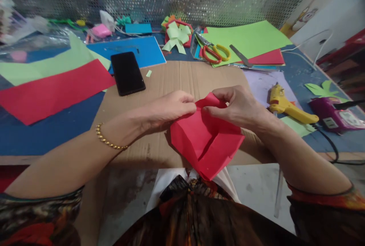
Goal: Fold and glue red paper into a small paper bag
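Between my hands is a folded piece of red paper [196,135], shaped like a shallow open box with creased walls. Its lower corner hangs past the front edge of the cardboard sheet [128,139]. My left hand [173,107] pinches the paper's far left edge, fingers curled over it. At the far right edge, my right hand [238,107] grips the paper with its thumb on the inner side. Some of the fingers of both hands are hidden behind the paper. A black phone [127,73] lies on the cardboard, beyond my left forearm.
A yellow glue gun [291,105] and a purple power box [336,115] with a cable are at right. Scissors [213,52] and a metal blade [241,56] rest on green sheets [251,37]. A red paper strip [57,90] lies left. Paper flowers [178,35] stand at the back.
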`<state>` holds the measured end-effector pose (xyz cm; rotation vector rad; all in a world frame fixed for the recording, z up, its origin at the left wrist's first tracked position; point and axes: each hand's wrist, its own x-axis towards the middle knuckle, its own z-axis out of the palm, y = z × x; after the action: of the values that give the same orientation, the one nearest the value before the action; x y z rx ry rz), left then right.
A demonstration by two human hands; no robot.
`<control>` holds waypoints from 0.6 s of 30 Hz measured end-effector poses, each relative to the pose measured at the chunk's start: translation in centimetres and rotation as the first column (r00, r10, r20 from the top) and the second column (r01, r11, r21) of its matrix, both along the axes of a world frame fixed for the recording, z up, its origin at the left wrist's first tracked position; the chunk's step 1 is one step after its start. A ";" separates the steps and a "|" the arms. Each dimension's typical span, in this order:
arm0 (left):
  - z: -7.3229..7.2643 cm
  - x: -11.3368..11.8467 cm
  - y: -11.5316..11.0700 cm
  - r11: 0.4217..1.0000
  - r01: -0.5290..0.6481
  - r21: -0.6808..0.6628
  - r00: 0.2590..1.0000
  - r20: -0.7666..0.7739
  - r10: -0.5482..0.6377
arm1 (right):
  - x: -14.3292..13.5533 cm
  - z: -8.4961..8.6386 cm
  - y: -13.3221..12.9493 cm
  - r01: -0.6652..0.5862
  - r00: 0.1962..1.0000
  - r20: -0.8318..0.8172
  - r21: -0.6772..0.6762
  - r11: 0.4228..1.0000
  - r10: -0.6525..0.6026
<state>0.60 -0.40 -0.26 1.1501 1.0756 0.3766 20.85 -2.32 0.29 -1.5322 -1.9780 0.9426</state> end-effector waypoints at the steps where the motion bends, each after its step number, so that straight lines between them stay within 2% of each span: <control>1: 0.0 0.1 -0.1 1.000 0.006 0.008 1.000 -0.017 -0.006 | 0.0 -0.1 0.0 -0.002 1.000 -0.012 0.000 1.000 0.002; 5: -0.1 0.2 -0.3 0.999 0.002 0.039 1.000 0.000 -0.002 | 0.2 -0.4 0.3 0.036 0.987 -0.153 -0.086 0.996 -0.049; 8: 0.1 0.2 -0.4 0.999 -0.010 0.048 1.000 -0.010 0.010 | 0.2 -0.4 0.6 0.089 0.934 -0.325 -0.184 0.979 -0.145; 10: 0.3 0.2 -0.5 0.999 -0.018 0.046 0.999 -0.031 0.019 | 0.2 -0.4 0.7 0.088 0.915 -0.370 -0.215 0.973 -0.164; 15: 0.6 0.3 -0.6 0.998 -0.039 0.041 0.998 -0.051 0.041 | 0.3 -0.5 0.5 0.054 0.981 -0.180 -0.102 0.993 -0.072; 18: 0.4 0.4 -0.5 0.998 -0.051 0.026 0.998 -0.025 0.052 | 0.2 -0.5 0.2 0.014 0.991 -0.133 -0.022 1.000 -0.017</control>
<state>1.00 -0.94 0.14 1.1544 1.1268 0.4182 21.08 -2.15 -0.18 -1.4544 -1.8660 1.0351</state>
